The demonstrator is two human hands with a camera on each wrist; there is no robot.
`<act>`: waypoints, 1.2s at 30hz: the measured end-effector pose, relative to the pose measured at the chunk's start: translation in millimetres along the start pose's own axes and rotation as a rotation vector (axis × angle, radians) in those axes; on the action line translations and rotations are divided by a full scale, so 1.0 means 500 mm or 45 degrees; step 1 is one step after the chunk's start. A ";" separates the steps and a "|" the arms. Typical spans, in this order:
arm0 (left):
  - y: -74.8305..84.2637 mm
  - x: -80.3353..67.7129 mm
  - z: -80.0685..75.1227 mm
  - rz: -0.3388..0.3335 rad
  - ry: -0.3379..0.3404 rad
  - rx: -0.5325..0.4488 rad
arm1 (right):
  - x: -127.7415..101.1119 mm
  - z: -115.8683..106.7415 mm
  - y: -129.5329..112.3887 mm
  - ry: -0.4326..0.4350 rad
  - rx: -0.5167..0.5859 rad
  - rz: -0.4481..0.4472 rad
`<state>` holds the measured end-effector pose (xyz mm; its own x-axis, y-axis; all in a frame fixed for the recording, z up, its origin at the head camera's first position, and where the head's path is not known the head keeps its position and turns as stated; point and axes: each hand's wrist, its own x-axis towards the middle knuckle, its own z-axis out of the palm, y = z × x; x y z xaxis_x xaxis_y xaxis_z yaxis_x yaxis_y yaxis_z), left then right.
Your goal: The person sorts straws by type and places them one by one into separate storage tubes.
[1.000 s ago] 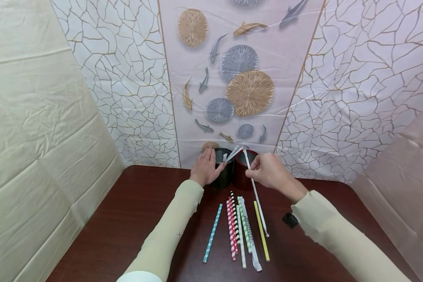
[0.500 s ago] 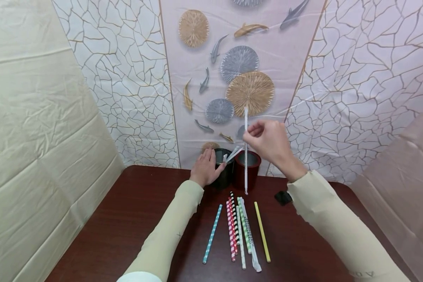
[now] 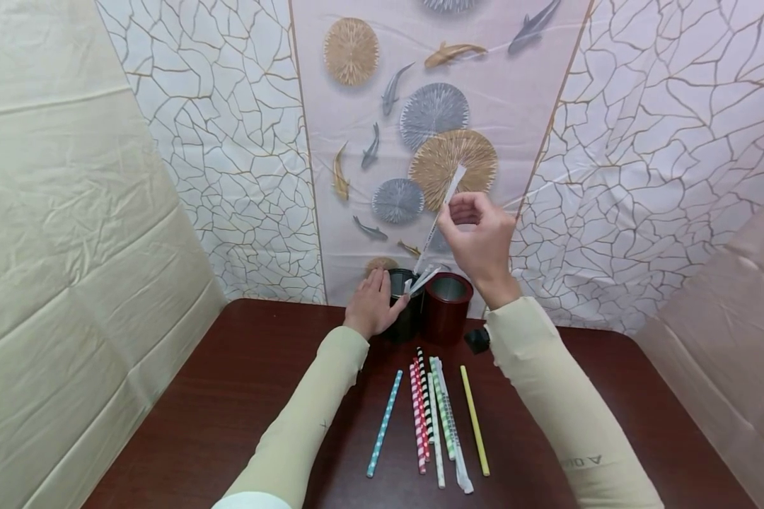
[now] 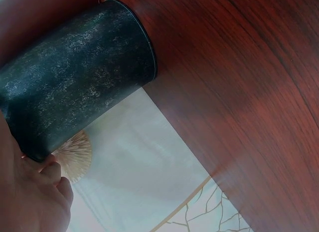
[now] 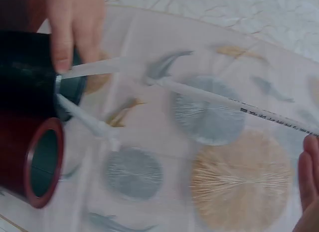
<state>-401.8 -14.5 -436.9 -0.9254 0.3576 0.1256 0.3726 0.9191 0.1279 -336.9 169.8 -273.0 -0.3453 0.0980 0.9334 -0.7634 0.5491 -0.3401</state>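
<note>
My right hand (image 3: 480,240) pinches a paper-wrapped straw (image 3: 456,181) between thumb and forefinger, above the cups. It slants, with its lower end near the mouth of a dark green cup (image 3: 404,326); in the right wrist view that end of the wrapped straw (image 5: 214,96) is just outside the rim. My left hand (image 3: 368,307) grips this cup at its rim, fingers at the far left side and thumb at the near side. Wrapped straws (image 5: 94,68) stick out of the dark green cup. A dark red cup (image 3: 447,322) stands upright beside it on the right.
Several patterned straws (image 3: 423,417) and a wrapped straw (image 3: 456,442) lie bunched on the brown table (image 3: 229,424). A blue dotted straw (image 3: 385,424) lies to their left, a yellow straw (image 3: 475,420) to their right. A patterned cloth (image 3: 395,127) hangs behind the cups.
My right hand has lifted the wrapped straw up from the table and carried it left, tilting its lower end from in front of the red cup toward the dark green cup. My left hand stays put.
</note>
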 end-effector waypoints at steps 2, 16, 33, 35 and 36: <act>0.001 0.001 0.000 -0.002 -0.003 0.011 | -0.012 0.011 0.016 0.004 -0.022 -0.041; 0.003 0.003 0.003 -0.007 -0.013 -0.010 | -0.119 0.066 0.088 -0.136 -0.096 0.173; 0.004 -0.001 -0.003 0.002 -0.010 -0.029 | -0.128 -0.033 0.111 -0.210 -0.178 0.247; 0.003 -0.001 -0.003 -0.002 -0.014 -0.033 | -0.131 -0.051 0.114 -0.229 -0.207 0.232; 0.003 -0.002 -0.004 -0.004 -0.018 -0.031 | -0.133 -0.060 0.116 -0.245 -0.216 0.225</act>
<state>-400.0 -14.1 -434.7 -0.9273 0.3575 0.1110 0.3714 0.9159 0.1524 -342.0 220.1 -351.4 -0.5738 0.0542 0.8172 -0.5862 0.6696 -0.4560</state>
